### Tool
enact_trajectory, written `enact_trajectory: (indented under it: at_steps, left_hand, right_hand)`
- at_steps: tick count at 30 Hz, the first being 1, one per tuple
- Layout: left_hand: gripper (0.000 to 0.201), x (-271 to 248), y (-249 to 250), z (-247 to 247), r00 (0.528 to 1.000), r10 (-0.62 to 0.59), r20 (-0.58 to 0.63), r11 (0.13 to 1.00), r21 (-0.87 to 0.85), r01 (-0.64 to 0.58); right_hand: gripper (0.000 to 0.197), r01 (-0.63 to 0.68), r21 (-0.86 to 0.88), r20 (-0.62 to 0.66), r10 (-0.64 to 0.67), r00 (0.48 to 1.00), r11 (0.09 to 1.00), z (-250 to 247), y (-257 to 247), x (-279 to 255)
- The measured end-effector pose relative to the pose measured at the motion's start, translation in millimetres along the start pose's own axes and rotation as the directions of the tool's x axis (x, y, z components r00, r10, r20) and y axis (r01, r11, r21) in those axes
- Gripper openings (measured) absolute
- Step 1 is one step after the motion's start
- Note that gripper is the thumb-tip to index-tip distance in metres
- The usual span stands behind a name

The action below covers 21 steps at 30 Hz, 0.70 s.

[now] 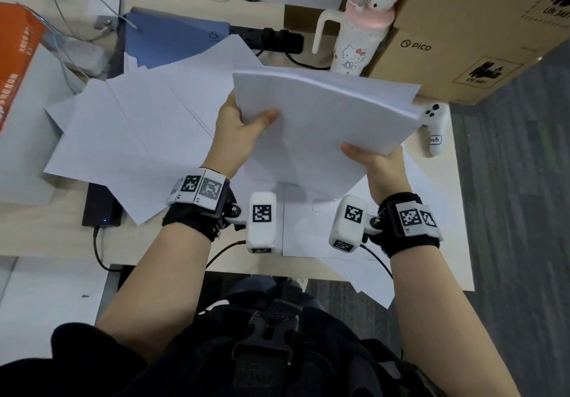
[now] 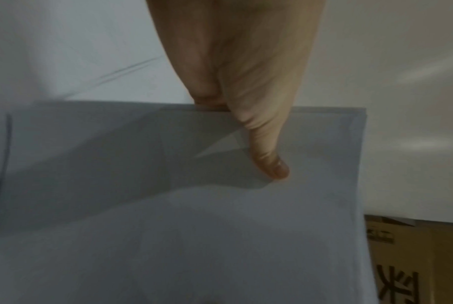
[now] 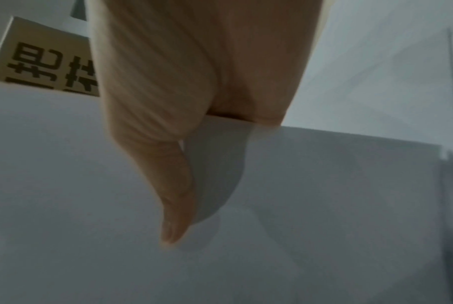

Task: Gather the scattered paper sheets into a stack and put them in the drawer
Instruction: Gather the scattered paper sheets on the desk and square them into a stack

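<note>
1. My forearms are bare, and each wrist wears a black fabric strap.
2. The left wrist strap [image 1: 188,220] carries a white block faced with black-and-white square markers, as does the right wrist strap [image 1: 410,236].
3. A white camera pod [image 1: 262,222] with a printed marker juts from the left strap on a small metal joint; a matching pod [image 1: 350,222] juts from the right.
4. A thin black cable trails from each pod.
5. Dark clothing and a black plastic buckle [image 1: 268,332] sit at my waist.

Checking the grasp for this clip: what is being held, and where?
A stack of paper sheets, lifted off the desk: left hand pinches its left edge, right hand its near edge, thumbs on top.
</note>
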State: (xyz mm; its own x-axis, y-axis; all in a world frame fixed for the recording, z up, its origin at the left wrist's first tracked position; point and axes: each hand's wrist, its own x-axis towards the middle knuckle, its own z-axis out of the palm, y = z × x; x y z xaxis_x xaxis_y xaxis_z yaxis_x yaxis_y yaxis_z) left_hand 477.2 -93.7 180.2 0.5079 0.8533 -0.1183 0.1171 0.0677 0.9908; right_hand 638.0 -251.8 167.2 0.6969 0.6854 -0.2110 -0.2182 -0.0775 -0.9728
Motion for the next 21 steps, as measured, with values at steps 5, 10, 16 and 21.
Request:
enact_trajectory:
  at_steps: [5,10,16,21]
  left_hand:
    - [0.031,-0.8,11.8,6.9,0.996,0.085,-0.001,0.996,-0.012,-0.085]
    - [0.045,-4.6,4.6,8.8,0.997,0.06,-0.049,0.985,-0.157,-0.067]
    - [0.045,-3.0,18.0,11.5,0.979,0.197,-0.047,0.977,-0.078,-0.201]
    - [0.06,3.2,-13.9,36.9,0.961,0.118,-0.25,0.992,0.073,-0.103]
  right_hand:
    - [0.032,0.057,0.03,-0.042,-0.056,0.998,0.998,-6.1,-11.9,4.7]
    - [0.05,0.082,0.026,-0.01,-0.082,0.997,0.996,-12.1,-18.3,2.3]
    - [0.021,0.204,-0.044,-0.085,-0.207,0.975,0.978,8.8,-50.4,8.6]
    - [0.057,0.161,-0.063,-0.446,-0.173,0.878,0.985,34.5,-11.4,22.6]
